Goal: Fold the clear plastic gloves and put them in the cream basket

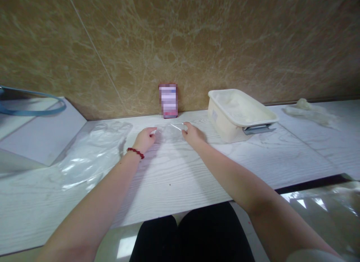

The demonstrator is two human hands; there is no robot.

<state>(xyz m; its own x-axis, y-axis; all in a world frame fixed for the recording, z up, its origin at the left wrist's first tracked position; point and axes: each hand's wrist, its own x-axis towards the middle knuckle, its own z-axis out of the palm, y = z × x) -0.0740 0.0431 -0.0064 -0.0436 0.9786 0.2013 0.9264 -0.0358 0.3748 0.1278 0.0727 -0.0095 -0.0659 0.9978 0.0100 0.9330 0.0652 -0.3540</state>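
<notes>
Between my hands a small piece of clear plastic [171, 132], perhaps a bag or sheet, is held just over the white wood-grain table. My left hand [146, 139], with a dark red bead bracelet on the wrist, pinches its left edge between thumb and fingers. Thumb and forefinger of my right hand [193, 134] grip the right edge. Directly behind the plastic a phone [168, 100] leans upright against the wall, its screen blurred. Left of my left hand lies a pile of clear plastic bags [94, 151], crinkled and shiny.
A cream plastic tub [225, 123] with a grey clip stands to the right, whitish contents inside. Farther right lies a crumpled translucent plastic bundle [312, 113]. At the left sits a white box [45, 134] with a blue strap [36, 113]. A brown marbled wall [180, 48] bounds the table behind.
</notes>
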